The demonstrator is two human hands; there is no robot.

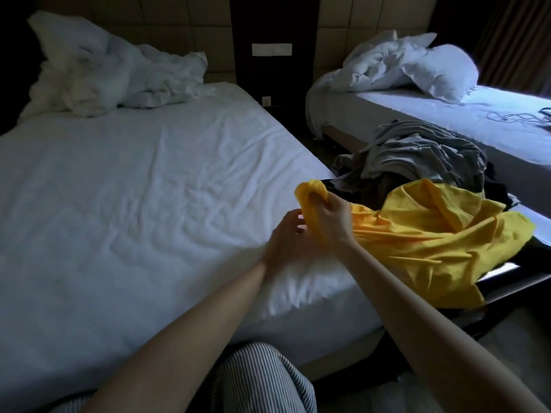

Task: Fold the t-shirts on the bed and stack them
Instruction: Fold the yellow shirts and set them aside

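A crumpled white duvet (98, 70) is heaped in the upper left of the frame, at the head of the near bed (134, 189). The bed's wrinkled white sheet fills the left and centre. At the bottom centre, striped trousers (259, 380) show against the bed's edge.

Both bare forearms reach up from the bottom edge towards the centre right. The left hand (283, 242) hovers over the bed's right border with its fingers half curled just beside the yellow cloth. It is blurred, so I cannot tell whether it pinches the fabric. The right hand (331, 216) has its fingers and thumb closed round a bunched end of the yellow t-shirt (432, 239), lifted above the edge of the mattress.

The rest of the shirt trails to the right of that hand. It is spread loosely over a pile of clothes (417, 156), grey on top and dark beneath, which sits on a dark low stand (507, 284) between the two beds. The shirt's lower edge hangs over the stand's front.

At the top centre a pale switch panel (271, 49) is set in a dark wall strip, and any marking on it is too small to read. In the upper right stands a second bed (447, 114) with rumpled white bedding, a pillow (441, 71) and a thin cable (512, 117) lying on its sheet.
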